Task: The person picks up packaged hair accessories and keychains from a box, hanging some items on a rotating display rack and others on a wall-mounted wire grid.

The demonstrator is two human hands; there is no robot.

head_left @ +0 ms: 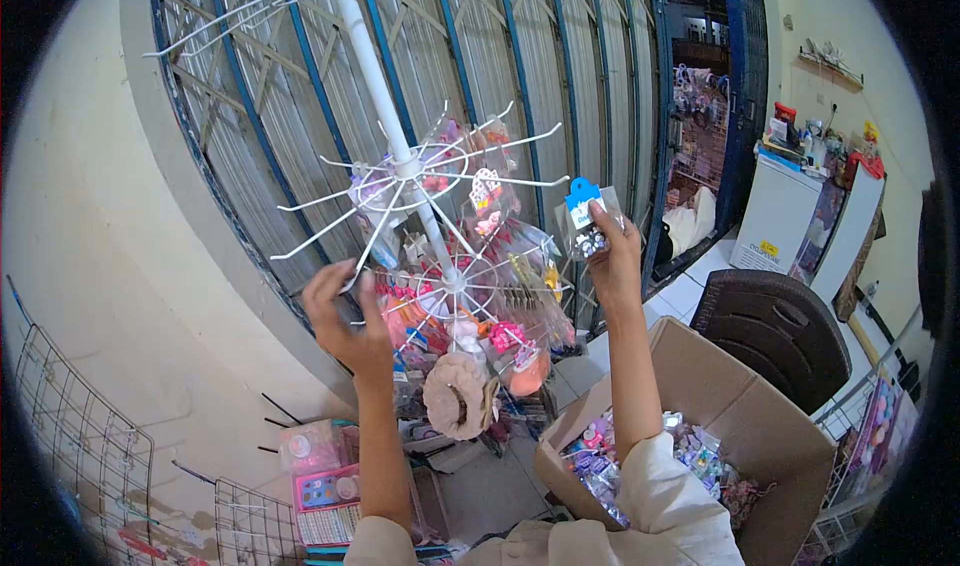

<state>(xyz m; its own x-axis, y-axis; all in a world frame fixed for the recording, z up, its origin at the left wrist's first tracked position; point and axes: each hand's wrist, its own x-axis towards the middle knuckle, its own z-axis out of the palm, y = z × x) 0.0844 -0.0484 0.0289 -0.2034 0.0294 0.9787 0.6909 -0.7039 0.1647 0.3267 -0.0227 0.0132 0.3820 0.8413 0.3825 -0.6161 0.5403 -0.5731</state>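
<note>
My right hand (617,251) pinches a small clear packet (588,238) with a blue header card and dark and white beady pieces inside. It is held up just right of a white wire display rack (408,166). My left hand (350,326) is at the rack's left side, fingers curved and thumb apart, with a bare hook tip overlapping the gap between them. Bagged accessories (487,201) hang on the far hooks of the middle tier. More colourful packets (520,276) fill the tier below, with a beige ruffled item (458,396) hanging low in front.
An open cardboard box (740,391) of small packets stands below my right arm, beside a dark plastic chair (772,326). Behind the rack is a folding metal shutter (560,76). Wire grids (90,436) and pink boxes (325,491) are at lower left.
</note>
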